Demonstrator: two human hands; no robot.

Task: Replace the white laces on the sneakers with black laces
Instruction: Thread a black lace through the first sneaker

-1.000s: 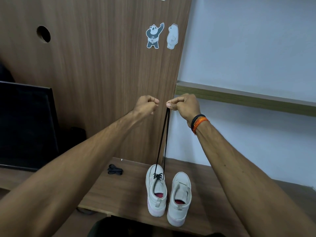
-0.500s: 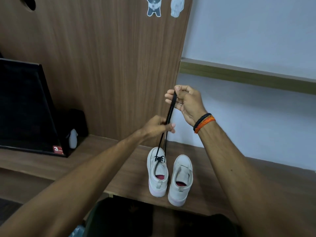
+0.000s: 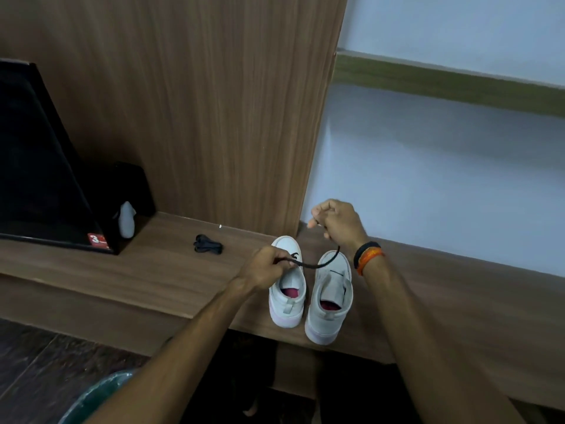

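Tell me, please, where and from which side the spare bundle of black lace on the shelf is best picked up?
Pinch the spare lace bundle across its narrow middle, where the loops look gathered, coming straight down from above. It lies flat on the wooden shelf, apart from the sneakers, with open space around it.

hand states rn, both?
Left hand: pinching the black lace over the left sneaker.
Right hand: closed on the same lace.
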